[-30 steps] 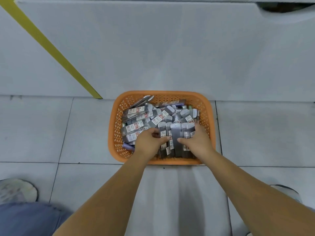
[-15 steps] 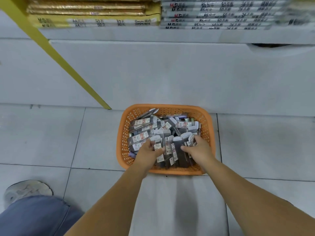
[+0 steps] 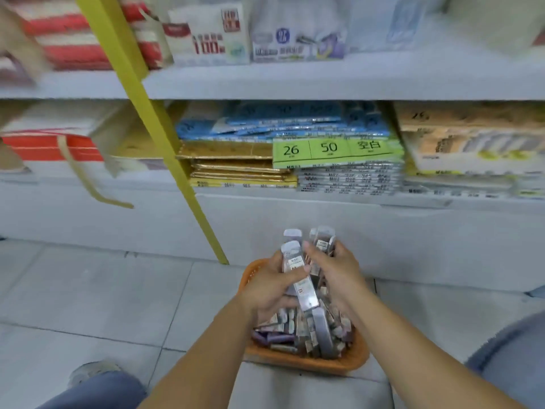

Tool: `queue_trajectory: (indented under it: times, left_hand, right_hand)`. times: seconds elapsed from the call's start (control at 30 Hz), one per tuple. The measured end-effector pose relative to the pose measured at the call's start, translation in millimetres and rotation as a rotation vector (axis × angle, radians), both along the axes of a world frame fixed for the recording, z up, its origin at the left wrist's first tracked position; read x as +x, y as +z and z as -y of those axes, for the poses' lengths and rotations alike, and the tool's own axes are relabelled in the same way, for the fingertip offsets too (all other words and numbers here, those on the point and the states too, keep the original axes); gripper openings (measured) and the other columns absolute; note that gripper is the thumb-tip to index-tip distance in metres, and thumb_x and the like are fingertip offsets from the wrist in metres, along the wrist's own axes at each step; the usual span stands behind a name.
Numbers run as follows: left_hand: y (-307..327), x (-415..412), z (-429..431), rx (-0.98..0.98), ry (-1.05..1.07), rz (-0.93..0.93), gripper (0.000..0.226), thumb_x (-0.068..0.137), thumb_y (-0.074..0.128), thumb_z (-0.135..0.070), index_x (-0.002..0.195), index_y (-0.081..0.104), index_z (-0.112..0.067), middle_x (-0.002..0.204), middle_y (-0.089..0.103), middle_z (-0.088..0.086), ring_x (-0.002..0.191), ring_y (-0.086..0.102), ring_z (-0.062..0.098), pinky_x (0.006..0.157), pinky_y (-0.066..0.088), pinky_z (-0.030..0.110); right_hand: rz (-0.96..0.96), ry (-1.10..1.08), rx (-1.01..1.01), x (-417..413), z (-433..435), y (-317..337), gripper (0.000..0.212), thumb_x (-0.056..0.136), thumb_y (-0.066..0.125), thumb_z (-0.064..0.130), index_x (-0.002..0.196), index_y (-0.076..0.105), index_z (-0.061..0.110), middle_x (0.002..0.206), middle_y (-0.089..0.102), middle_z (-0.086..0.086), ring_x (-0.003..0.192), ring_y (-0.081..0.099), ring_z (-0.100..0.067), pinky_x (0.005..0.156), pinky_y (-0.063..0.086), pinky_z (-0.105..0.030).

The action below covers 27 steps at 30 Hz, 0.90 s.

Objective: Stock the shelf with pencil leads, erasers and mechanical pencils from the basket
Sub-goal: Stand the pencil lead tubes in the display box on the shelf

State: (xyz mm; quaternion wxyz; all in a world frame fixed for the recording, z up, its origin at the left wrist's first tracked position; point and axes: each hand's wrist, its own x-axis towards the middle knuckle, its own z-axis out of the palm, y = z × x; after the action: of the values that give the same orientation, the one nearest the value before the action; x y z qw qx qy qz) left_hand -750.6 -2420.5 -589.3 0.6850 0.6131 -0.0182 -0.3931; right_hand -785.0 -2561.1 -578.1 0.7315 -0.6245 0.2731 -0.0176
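1. Both bare forearms reach forward and meet over the orange basket [image 3: 306, 361], which sits on the tiled floor [image 3: 88, 290] just in front of the shelf [image 3: 324, 84].
2. The left hand [image 3: 267, 286] is turned palm inward. Its grip is clamped round a bundle of clear lead cases [image 3: 292, 252], with the thumb laid across their front.
3. The right hand [image 3: 342, 273] closes on the same bundle from the other side, its fingers curled round the cases.
4. The bundle stands nearly upright above the basket's far end, its tops pointing toward the shelf.
5. More cases are heaped in the basket under the wrists.
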Motion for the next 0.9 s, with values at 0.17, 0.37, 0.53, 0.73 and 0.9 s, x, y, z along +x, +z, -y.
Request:
queue_trajectory:
  times: [0.17,0.37,0.53,0.73,0.9]
  left_hand:
    - [93,-5,-21,0.039,0.012,0.356,0.031,0.089,0.069,-0.011,0.116,0.06,-0.025,0.097,0.075,0.011,0.083,0.072,0.026,0.071,0.061,0.04]
    - [166,-16,-36,0.066,0.135,0.469,0.026,0.09,0.069,-0.013,0.114,0.063,-0.021,0.099,0.077,0.006,0.089,0.075,0.023,0.08,0.062,0.043]
    - [197,-9,-35,0.047,0.183,0.535,0.028,0.09,0.071,-0.018,0.113,0.064,-0.033,0.103,0.077,-0.005,0.094,0.074,0.018,0.085,0.06,0.047]
    - [221,-5,-45,0.009,0.339,0.542,0.029,0.088,0.072,-0.013,0.112,0.063,-0.026,0.106,0.075,0.005,0.093,0.074,0.03,0.073,0.063,0.044]
    - [242,0,-55,-0.015,0.393,0.571,0.031,0.089,0.072,-0.014,0.116,0.06,-0.024,0.108,0.076,0.004,0.098,0.073,0.027,0.084,0.059,0.055]
  right_hand:
    - [0.155,0.094,-0.285,3,-18,96,0.038,0.079,0.067,0.058,0.095,0.062,0.024,0.075,0.071,0.007,0.056,0.066,-0.004,0.043,0.047,-0.016]
    - [0.307,0.16,-0.514,0,-25,182,0.029,0.082,0.065,0.056,0.093,0.06,0.029,0.077,0.066,0.007,0.05,0.058,0.0,0.043,0.041,-0.021]
    - [0.392,0.173,-0.485,2,-12,222,0.024,0.083,0.072,0.042,0.098,0.057,0.029,0.071,0.069,0.001,0.04,0.056,-0.007,0.038,0.042,-0.02]
    - [0.375,0.457,-0.111,4,1,256,0.037,0.086,0.07,0.009,0.116,0.048,0.01,0.087,0.069,-0.018,0.073,0.071,-0.032,0.059,0.057,-0.03]
    - [0.439,0.472,-0.149,13,6,277,0.027,0.092,0.056,-0.003,0.117,0.05,0.005,0.097,0.067,-0.025,0.08,0.072,-0.031,0.065,0.06,-0.029]
